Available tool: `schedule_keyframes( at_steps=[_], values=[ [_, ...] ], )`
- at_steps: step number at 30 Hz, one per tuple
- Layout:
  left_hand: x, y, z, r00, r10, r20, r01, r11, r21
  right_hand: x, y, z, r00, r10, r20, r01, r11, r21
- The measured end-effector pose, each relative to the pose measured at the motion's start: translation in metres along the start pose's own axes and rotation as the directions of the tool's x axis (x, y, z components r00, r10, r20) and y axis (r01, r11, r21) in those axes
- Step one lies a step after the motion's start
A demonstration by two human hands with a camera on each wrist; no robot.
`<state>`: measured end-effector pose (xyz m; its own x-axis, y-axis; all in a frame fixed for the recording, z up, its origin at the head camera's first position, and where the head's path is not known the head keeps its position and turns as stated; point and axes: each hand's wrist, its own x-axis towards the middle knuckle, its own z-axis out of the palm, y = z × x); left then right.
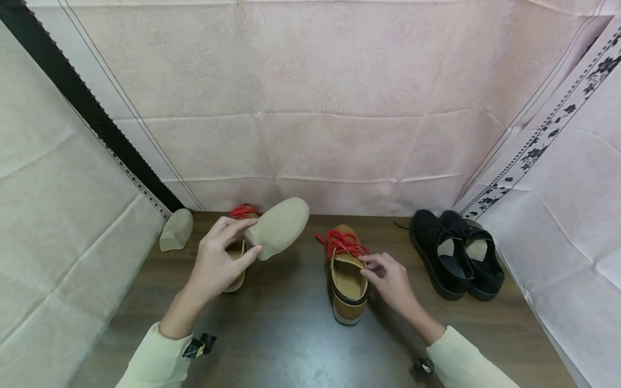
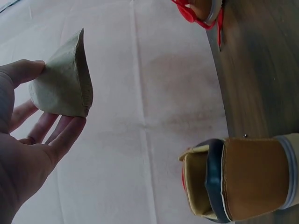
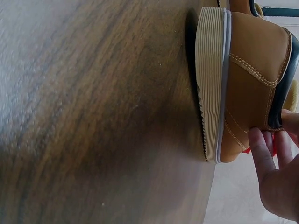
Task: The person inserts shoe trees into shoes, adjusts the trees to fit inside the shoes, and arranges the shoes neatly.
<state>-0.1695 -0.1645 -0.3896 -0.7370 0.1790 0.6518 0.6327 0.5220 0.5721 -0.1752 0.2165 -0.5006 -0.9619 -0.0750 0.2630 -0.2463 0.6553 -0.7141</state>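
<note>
My left hand (image 1: 215, 267) pinches a beige moulded shoe insert (image 1: 281, 229) between thumb and fingers, holding it up beside and above a brown shoe (image 1: 236, 284) with red laces. In the left wrist view the hollow, curved form of the insert (image 2: 58, 86) shows. The hand hides part of that shoe in the head view. Another brown shoe (image 1: 348, 310) stands on the floor, toe towards the back, its red laces (image 1: 343, 242) loose. With thumb and fingertips my right hand (image 1: 390, 283) pinches its right collar edge near the laces, as the right wrist view confirms.
A second beige insert (image 1: 177, 229) leans by the left wall covering. At the right stand two black shoes (image 1: 439, 269) with pale inserts (image 1: 445, 247) inside. Pale cloth (image 1: 310, 134) hangs at the back and both sides of the wooden floor (image 1: 281, 345).
</note>
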Motion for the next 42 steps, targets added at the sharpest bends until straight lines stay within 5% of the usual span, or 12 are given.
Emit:
schedule_keyframes(
  at_steps=[5, 11, 28, 42],
  values=[
    [-0.001, 0.005, 0.009, 0.997, 0.058, 0.056, -0.061, 0.997, 0.051, -0.001, 0.001, 0.0, 1.0, 0.002, 0.001, -0.002, 1.0, 0.003],
    [-0.005, 0.012, 0.018, 0.987, 0.05, 0.151, -0.06, 0.996, 0.059, -0.001, 0.004, 0.001, 0.998, -0.059, -0.039, 0.059, 0.998, 0.006],
    [-0.006, 0.027, 0.037, 0.949, 0.127, 0.289, -0.122, 0.992, -0.034, 0.001, 0.004, 0.001, 0.996, -0.075, -0.045, 0.075, 0.997, 0.007],
    [-0.008, 0.036, 0.049, 0.906, 0.104, 0.41, -0.099, 0.994, -0.034, 0.001, 0.002, 0.0, 0.998, -0.05, -0.029, 0.05, 0.999, -0.01]
  ],
)
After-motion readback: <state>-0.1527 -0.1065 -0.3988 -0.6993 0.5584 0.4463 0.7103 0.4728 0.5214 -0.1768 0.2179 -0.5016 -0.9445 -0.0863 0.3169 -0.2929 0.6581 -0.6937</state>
